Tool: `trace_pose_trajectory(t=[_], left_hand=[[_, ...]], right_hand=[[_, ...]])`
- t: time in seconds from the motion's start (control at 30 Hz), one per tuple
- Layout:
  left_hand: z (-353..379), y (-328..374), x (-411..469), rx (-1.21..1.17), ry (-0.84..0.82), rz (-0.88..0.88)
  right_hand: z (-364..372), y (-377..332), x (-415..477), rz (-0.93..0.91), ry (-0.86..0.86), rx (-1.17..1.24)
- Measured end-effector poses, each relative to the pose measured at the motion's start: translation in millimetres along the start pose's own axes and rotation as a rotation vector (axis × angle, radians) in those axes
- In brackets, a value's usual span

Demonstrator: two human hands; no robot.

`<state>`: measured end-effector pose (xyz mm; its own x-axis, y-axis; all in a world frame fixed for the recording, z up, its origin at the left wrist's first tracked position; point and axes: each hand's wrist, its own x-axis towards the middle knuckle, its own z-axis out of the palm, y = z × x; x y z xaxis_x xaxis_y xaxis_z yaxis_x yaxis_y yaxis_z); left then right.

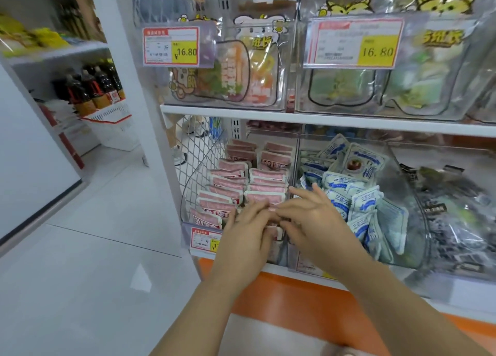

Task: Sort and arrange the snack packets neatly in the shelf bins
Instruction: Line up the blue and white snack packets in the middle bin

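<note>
Head view had our left hand (247, 229) and right hand (311, 221) meeting, fingers loosely bent, over the front pink packets (241, 186); whether either gripped one, we could not tell. Further back these stood in tidy rows in their clear bin (187, 223). Blue-white packets (359, 194) in the neighbouring bin (412, 189) lay jumbled, which we judged not yet sorted.

You have, on the lower shelf (271, 269): pink packets (241, 184) with white edges and red print at the left end; white packets (359, 197) striped blue next along; black-and-grey packets (456, 216) at the right end. Your price tags (171, 46): white, red-bordered, yellow block. Shelf edge white, base (295, 302) orange.
</note>
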<state>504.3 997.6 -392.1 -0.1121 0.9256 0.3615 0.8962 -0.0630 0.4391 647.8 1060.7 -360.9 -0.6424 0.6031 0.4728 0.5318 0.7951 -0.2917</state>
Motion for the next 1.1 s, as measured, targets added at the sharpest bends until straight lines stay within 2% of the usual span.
trace_pose_trajectory(t=[0.07, 0.17, 0.33, 0.43, 0.5, 0.53, 0.6, 0.67, 0.8, 1.0, 1.1], left_hand=[[-0.9, 2.4, -4.4, 0.090, 0.024, -0.029], [2.8, 4.2, -8.8, 0.272, -0.110, -0.059], [2.1, 8.6, -1.4, 0.333, -0.198, -0.057], [-3.8, 21.9, 4.0, 0.257, -0.035, -0.050], [-6.2, 38.5, 9.4, 0.212, 0.100, 0.064], [-3.9, 46.4, 12.9, 0.220, 0.141, 0.128], [-2.3, 65.9, 17.0, 0.260, 0.047, 0.186], [2.0, 81.4, 18.3, 0.303, -0.113, 0.180], [15.7, 95.2, 26.9, 0.215, -0.204, 0.158], [31.2, 101.3, 34.5, 0.075, -0.124, 0.026], [38.4, 103.5, 43.9, 0.034, -0.128, -0.003]], right_hand=[[-7.4, 4.4, -7.5, 0.040, 0.048, -0.012], [-19.9, 13.1, -21.8, 0.145, 0.065, -0.006], [-44.9, 30.2, -54.9, 0.242, 0.155, -0.072], [-61.2, 46.4, -78.1, 0.284, 0.226, -0.115], [-67.7, 58.6, -93.3, 0.287, 0.252, -0.155], [-69.6, 62.9, -98.7, 0.285, 0.246, -0.169], [-70.0, 67.9, -104.0, 0.287, 0.210, -0.171], [-69.5, 69.3, -104.0, 0.297, 0.160, -0.161], [-70.1, 73.6, -96.1, 0.350, 0.048, -0.154], [-66.5, 82.3, -78.9, 0.335, -0.105, -0.198], [-67.0, 85.4, -73.8, 0.348, -0.079, -0.154]])
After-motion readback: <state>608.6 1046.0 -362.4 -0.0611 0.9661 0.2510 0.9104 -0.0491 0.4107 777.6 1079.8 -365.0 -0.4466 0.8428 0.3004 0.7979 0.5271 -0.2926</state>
